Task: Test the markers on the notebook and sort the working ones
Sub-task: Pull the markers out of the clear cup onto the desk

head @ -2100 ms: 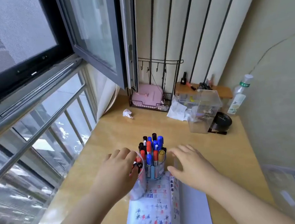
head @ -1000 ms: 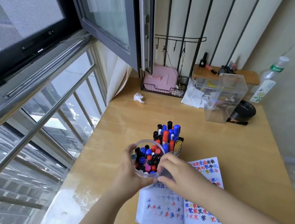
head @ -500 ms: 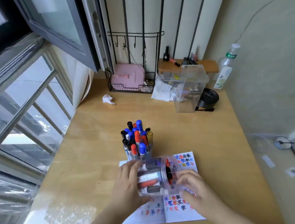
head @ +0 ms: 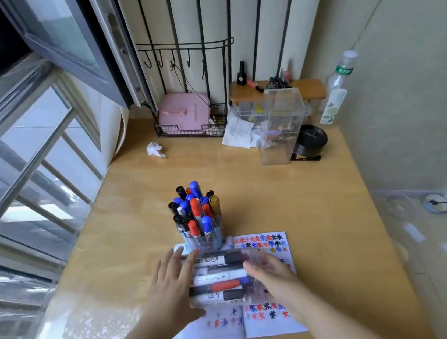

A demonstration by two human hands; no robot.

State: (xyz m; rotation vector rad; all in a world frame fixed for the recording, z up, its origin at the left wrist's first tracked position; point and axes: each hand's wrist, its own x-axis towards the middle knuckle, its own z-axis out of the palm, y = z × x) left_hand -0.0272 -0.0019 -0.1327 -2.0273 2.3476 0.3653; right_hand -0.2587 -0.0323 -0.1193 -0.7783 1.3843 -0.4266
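The step in hand looked like emptying one clear cup (head: 219, 279) of markers onto the notebook (head: 266, 324) so each could be tried. The cup lay on its side above the open notebook, held between the two hands: the left hand (head: 172, 285) pressed its closed end with fingers spread and nearly straight, while the right hand (head: 271, 273) cupped the open end, fingers lightly bent against the rim. Motion blur made it hard to say whether the right fingers truly gripped the cup or only steadied it. Inside it, several markers (head: 217, 286) lay stacked lengthwise, with black, white and one red barrel showing through the plastic. Just behind the notebook stood a second clear cup (head: 205, 239), upright and crowded with blue, red, black and one yellow-capped marker. The notebook's pages already carried rows of red, blue and black star-like test marks. The next move likely called for tipping the markers out gently so none rolled off the worktop (head: 305, 201), then uncapping one.
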